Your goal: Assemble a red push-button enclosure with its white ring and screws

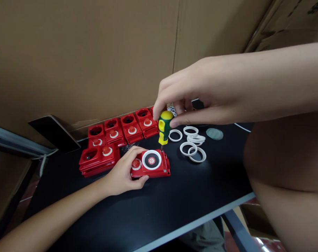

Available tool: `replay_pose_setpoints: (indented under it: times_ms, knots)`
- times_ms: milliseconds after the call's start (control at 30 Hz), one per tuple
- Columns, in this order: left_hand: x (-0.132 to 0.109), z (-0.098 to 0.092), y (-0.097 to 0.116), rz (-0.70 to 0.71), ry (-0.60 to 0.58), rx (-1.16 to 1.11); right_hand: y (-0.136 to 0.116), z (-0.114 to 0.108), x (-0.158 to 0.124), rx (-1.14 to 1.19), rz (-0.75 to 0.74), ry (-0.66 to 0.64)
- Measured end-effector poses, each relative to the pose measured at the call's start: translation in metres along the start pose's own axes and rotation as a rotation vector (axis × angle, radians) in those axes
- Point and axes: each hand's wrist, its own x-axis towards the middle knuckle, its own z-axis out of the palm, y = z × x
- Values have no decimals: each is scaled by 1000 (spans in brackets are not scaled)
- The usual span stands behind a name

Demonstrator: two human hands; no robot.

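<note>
Left hand (126, 175) grips red push-button box (155, 172) on black table (148, 206); right hand (190, 91) pinches green-yellow screwdriver (164, 129) by its handle, tip at box's far right corner; white rings (197, 139) right of box, red housings (129, 125) left of and behind it, clear disc (214, 133) farther right

The red box (153, 172) and the red housings (112, 134) look like smooth, glossy plastic. The screwdriver handle (165, 127) is shiny plastic, its shaft (162, 148) metal. White rings (198, 138) appear smooth plastic; the round disc (214, 133) looks glassy. Matt cardboard (82, 63) backs the smooth desk (148, 210).
</note>
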Motion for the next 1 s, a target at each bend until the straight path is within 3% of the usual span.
replay_pose_setpoints:
  times_ms: [100,267,567,767,1000]
  knots:
    - [0,0,-1,3,0,0,-15,-2,4,-49,-15,-90]
    - [-1,0,0,-4,-8,12,-24,5,13,-115,126,-67]
    - [1,0,1,-4,-2,15,-30,9,14,-89,183,-146]
    - [0,-1,1,-9,-6,8,-5,6,2,-101,-15,-28]
    - [1,-1,1,-14,-4,5,-11,1,4,102,-178,-118]
